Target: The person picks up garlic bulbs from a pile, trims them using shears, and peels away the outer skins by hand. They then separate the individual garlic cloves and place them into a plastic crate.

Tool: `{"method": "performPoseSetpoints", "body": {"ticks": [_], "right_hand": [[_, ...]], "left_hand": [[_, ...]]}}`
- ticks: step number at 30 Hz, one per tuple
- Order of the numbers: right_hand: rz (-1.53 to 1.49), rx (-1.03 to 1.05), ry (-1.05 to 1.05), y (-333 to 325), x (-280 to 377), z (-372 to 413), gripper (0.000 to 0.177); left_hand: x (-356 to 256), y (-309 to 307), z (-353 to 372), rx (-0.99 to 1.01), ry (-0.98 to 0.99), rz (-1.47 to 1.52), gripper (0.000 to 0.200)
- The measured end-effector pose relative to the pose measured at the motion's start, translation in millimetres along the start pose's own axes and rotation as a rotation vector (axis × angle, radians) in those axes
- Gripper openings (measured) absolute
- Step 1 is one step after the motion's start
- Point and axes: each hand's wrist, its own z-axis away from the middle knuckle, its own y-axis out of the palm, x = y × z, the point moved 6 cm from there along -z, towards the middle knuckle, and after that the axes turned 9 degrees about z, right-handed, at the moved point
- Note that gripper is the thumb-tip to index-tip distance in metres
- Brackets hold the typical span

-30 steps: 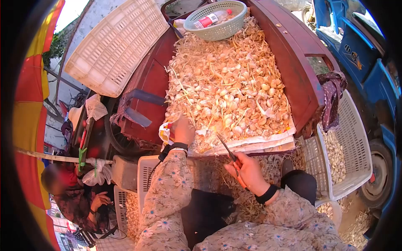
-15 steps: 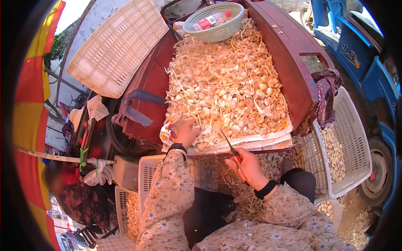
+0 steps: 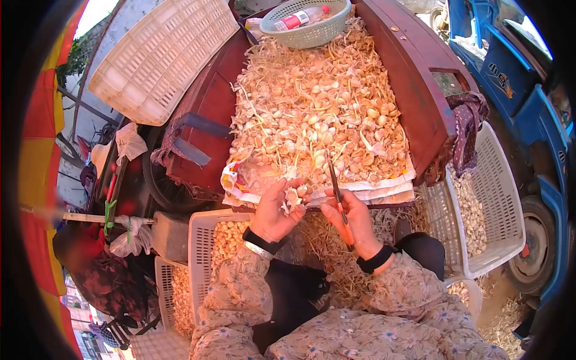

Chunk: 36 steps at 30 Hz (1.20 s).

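My left hand (image 3: 275, 215) is turned palm up with its fingers curled around several garlic cloves (image 3: 294, 198), just in front of the cart's near edge. Close beside it, my right hand (image 3: 359, 223) grips a pair of scissors (image 3: 334, 179) with orange-red handles, the dark blades pointing up and away from me. Beyond both hands lies a thick heap of loose garlic cloves and dry skins (image 3: 318, 114) in the dark red cart bed, over a white sheet (image 3: 375, 193) folded at the near edge.
A pale green basket (image 3: 312, 37) with a plastic bottle (image 3: 300, 19) sits on the far end of the heap. White crates (image 3: 201, 258) of cloves stand low left, another crate (image 3: 501, 198) at right. A blue vehicle (image 3: 522, 90) is right; an upturned crate (image 3: 162, 60) leans left.
My left hand has come back from the heap's near left edge and now holds cloves, palm up, nearer my right hand. The scissors stay in my right hand, blades more upright.
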Motion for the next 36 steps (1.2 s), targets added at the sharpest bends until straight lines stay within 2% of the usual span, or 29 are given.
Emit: {"method": "performPoseSetpoints", "body": {"ticks": [1, 4, 5, 9, 12, 13, 16, 19, 22, 25, 28, 29, 33, 36], "right_hand": [[-0.043, -0.013, -0.051, -1, 5, 1, 0.032], [-0.049, -0.063, -0.206, -2, 18, 6, 0.032], [-0.001, -0.070, -0.221, -4, 24, 10, 0.037], [0.592, -0.058, -0.608, -1, 58, 22, 0.048], [0.684, 0.087, -0.624, 9, 53, 24, 0.043], [0.707, 0.105, -0.639, 10, 56, 24, 0.040], [0.697, 0.195, -0.548, 12, 49, 22, 0.043], [0.666, 0.190, -0.478, 9, 43, 24, 0.043], [0.456, 0.195, -0.189, 2, 26, 23, 0.039], [-0.221, 0.290, 0.126, 4, 27, 24, 0.035], [-0.062, 0.567, 0.095, -9, 38, 31, 0.040], [-0.023, 0.593, 0.064, -13, 41, 32, 0.041], [-0.055, 0.241, -0.003, -12, 30, 32, 0.042], [0.188, 0.145, -0.145, 1, 14, 35, 0.045]], "left_hand": [[6, -1, 3, 0.013, -0.008, 0.008, 0.046], [22, 15, 19, -0.041, -0.024, 0.008, 0.047], [26, 12, 20, 0.020, -0.061, -0.026, 0.048], [43, 11, 26, 0.032, -0.050, 0.023, 0.047], [55, -1, 28, 0.168, -0.157, 0.153, 0.044], [58, -4, 29, 0.018, -0.071, 0.086, 0.041], [61, 3, 34, 0.051, -0.012, 0.040, 0.040], [64, -15, 28, 0.058, 0.020, 0.163, 0.039], [67, -21, 28, -0.008, 0.058, 0.152, 0.038], [66, -12, 29, 0.048, 0.005, 0.270, 0.035], [60, -9, 36, 0.068, 0.035, 0.441, 0.032], [57, -8, 38, 0.081, 0.066, 0.448, 0.031], [58, -1, 40, 0.055, 0.205, 0.398, 0.029], [62, 5, 40, 0.056, 0.291, 0.302, 0.029]]}}
